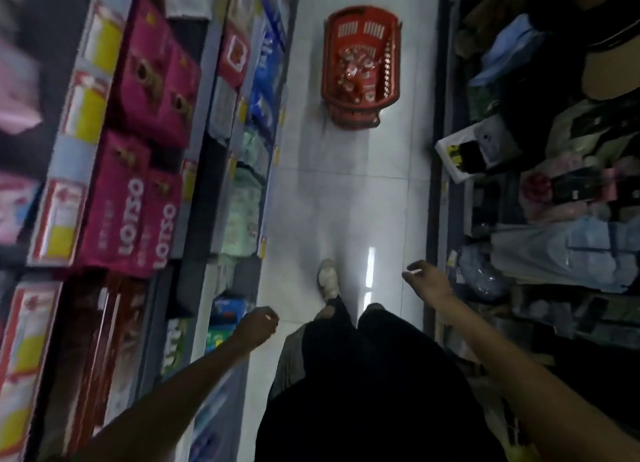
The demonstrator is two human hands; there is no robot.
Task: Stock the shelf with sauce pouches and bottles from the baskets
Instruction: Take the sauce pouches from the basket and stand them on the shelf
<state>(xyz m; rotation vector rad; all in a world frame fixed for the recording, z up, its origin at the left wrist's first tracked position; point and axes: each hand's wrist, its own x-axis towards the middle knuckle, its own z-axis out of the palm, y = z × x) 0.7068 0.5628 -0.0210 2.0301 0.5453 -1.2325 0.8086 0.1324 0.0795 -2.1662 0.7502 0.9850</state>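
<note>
A narrow aisle of pale tiled floor (346, 202) runs up the middle of the frame. At upper centre a red basket (362, 16) sits on the tiles, seemingly nested in a second red basket (353, 118) whose edge shows beneath it. Red sauce pouches (356, 70) lie piled inside the top one. Nothing lies on the floor between the person and the baskets.

Down the left side stands a shelf (221, 91) with pink boxes (152, 80) marked LOTSO, and blue and green packs lower down nearer the aisle. The right side holds a rack of folded fabric goods (561, 250), blurred and dim. At mid right a white box (474, 153) juts out from the rack's edge towards the aisle.

At lower centre are the person's dark clothing (363, 375) and one pale shoe (328, 278) set forward on the tiles.

The left hand (258, 326), at lower centre-left beside the shelf edge, has its fingers loosely curled in and holds nothing. The right hand (427, 281), at lower right of centre, has its fingers (414, 267) slack and slightly parted, touching nothing. Both hands are well apart from the baskets.
</note>
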